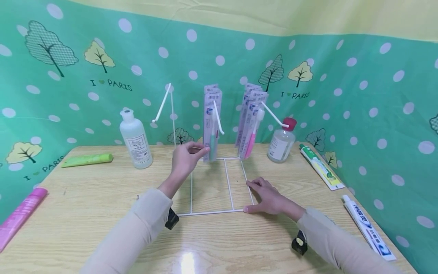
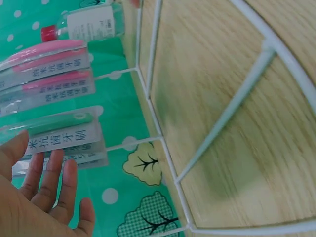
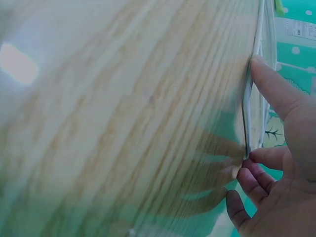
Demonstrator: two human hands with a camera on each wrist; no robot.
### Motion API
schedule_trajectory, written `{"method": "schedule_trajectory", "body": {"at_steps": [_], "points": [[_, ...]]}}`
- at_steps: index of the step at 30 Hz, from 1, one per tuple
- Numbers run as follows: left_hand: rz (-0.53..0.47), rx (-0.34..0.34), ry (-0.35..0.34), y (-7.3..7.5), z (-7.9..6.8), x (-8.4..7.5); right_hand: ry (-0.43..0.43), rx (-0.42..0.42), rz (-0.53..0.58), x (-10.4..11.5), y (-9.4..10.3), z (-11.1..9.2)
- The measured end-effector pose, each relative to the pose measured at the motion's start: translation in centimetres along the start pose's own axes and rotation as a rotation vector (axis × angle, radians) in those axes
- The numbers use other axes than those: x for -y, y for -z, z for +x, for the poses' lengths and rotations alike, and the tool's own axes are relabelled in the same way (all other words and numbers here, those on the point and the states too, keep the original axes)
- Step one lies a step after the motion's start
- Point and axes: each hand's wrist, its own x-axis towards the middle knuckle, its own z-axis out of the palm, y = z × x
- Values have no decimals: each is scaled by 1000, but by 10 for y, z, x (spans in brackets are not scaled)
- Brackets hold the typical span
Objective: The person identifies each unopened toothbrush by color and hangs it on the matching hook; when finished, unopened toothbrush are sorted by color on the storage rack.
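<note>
A white wire rack (image 1: 228,182) stands on the table, with packaged toothbrushes hanging in two rows from its prongs. My left hand (image 1: 187,158) is at the left row, its thumb and fingers pinching the lower edge of a packaged green toothbrush (image 1: 213,140). In the left wrist view, the thumb lies over this package (image 2: 64,133) and the fingertips are along its lower side. Packaged pink toothbrushes (image 1: 252,137) fill the other row. My right hand (image 1: 268,198) holds the rack's front right corner, thumb on the front wire and fingers at the side wire.
A white bottle (image 1: 137,140) stands left of the rack, a clear red-capped bottle (image 1: 282,140) behind right. A green tube (image 1: 87,160) and a pink tube (image 1: 22,217) lie left; two toothpaste tubes (image 1: 321,167) lie right. An unloaded prong (image 1: 162,102) rises at the rack's left.
</note>
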Motion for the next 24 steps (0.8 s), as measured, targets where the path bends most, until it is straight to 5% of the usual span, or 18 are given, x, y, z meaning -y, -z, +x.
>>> {"method": "schedule_trajectory", "body": {"at_steps": [16,24], "points": [[83,26,-61,12,-8,13,8,19,35,-5,1,-2],[250,21,-159,36,-20,16,26,-20,105,-6,18,-4]]}}
